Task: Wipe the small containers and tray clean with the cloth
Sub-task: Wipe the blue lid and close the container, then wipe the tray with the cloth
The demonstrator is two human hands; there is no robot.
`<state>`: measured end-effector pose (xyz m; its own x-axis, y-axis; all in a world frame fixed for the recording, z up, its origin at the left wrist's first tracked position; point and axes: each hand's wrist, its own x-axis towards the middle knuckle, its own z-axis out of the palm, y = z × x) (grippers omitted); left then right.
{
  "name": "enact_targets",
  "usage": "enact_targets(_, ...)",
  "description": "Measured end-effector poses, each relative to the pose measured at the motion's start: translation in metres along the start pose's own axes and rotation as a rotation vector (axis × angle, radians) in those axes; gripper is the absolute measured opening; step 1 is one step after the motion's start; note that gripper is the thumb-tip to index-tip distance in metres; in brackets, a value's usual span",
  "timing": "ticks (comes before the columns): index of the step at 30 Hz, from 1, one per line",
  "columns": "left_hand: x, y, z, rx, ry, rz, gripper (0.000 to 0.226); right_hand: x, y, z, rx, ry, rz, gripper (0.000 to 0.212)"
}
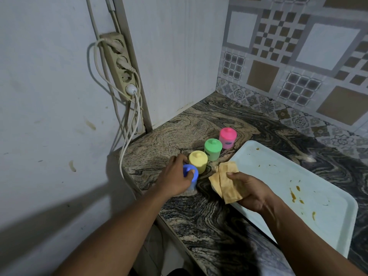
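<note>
Several small lidded containers stand in a diagonal row on the marbled counter: blue (192,177), yellow (198,161), green (213,149) and pink (227,137). My left hand (176,177) grips the blue container from its left side, fingers curled over its lid. My right hand (250,191) holds a folded yellow cloth (226,181) just right of the blue container, over the near-left corner of the tray. The pale blue tray (278,176) lies to the right, with brown-orange smears on it.
The counter's (199,124) left edge runs just beside the blue container. A wall-mounted power strip (119,62) with hanging white cables sits left of the counter. A white panel and a tiled wall close in the back corner.
</note>
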<state>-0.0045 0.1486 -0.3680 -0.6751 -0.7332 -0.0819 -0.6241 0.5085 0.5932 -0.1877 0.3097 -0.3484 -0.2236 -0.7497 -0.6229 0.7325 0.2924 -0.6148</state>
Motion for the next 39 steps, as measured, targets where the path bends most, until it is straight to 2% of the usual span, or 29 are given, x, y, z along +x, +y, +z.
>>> enact_targets(4, -0.002, 0.002, -0.001, 0.106, 0.157, 0.095, 0.05, 0.0, -0.001, -0.003, 0.01, 0.028, 0.029, 0.023)
enact_targets(7, 0.0, 0.021, -0.001, 0.189, 0.308, 0.309, 0.043, -0.003, -0.008, -0.007, -0.098, 0.068, -0.012, 0.029)
enact_targets(9, 0.0, 0.045, 0.004, 0.14, 0.287, 0.418, 0.028, -0.006, -0.016, -0.014, -0.217, 0.166, -0.085, 0.022)
enact_targets(11, 0.001, 0.069, 0.015, 0.063, 0.187, 0.457, 0.014, -0.008, -0.03, -0.028, -0.317, 0.327, -0.175, 0.015)
enact_targets(13, 0.005, 0.085, 0.033, 0.038, 0.053, 0.382, 0.013, -0.006, -0.043, -0.046, -0.336, 0.416, -0.203, 0.017)
enact_targets(16, 0.012, 0.1, 0.056, 0.163, -0.205, 0.141, 0.039, -0.006, -0.062, -0.07, -0.484, 0.502, -0.248, 0.023)
enact_targets(18, 0.017, 0.105, 0.068, 0.225, -0.289, 0.049, 0.044, -0.008, -0.073, -0.084, -0.612, 0.54, -0.31, 0.013)
enact_targets(20, 0.021, 0.109, 0.075, 0.224, -0.263, -0.012, 0.041, -0.005, -0.081, -0.093, -0.736, 0.571, -0.365, 0.016)
enact_targets(24, 0.032, 0.112, 0.076, 0.153, -0.219, -0.1, 0.018, 0.023, -0.099, -0.1, -1.005, 0.722, -0.531, 0.011)
enact_targets(27, 0.043, 0.109, 0.077, 0.151, -0.197, -0.156, 0.021, 0.049, -0.106, -0.098, -1.222, 0.861, -0.664, 0.028)
enact_targets(29, 0.05, 0.105, 0.079, 0.127, -0.177, -0.186, 0.025, 0.062, -0.104, -0.094, -1.358, 0.852, -0.784, 0.033)
enact_targets(31, 0.054, 0.102, 0.08, 0.095, -0.18, -0.211, 0.025, 0.077, -0.094, -0.097, -1.459, 0.742, -0.894, 0.034)
enact_targets(34, 0.059, 0.1, 0.082, 0.066, -0.198, -0.233, 0.02, 0.104, -0.074, -0.116, -1.56, 0.701, -0.815, 0.034)
enact_targets(39, 0.06, 0.095, 0.097, -0.108, -0.223, -0.288, 0.014, 0.125, -0.062, -0.126, -1.51, 0.726, -0.68, 0.042)
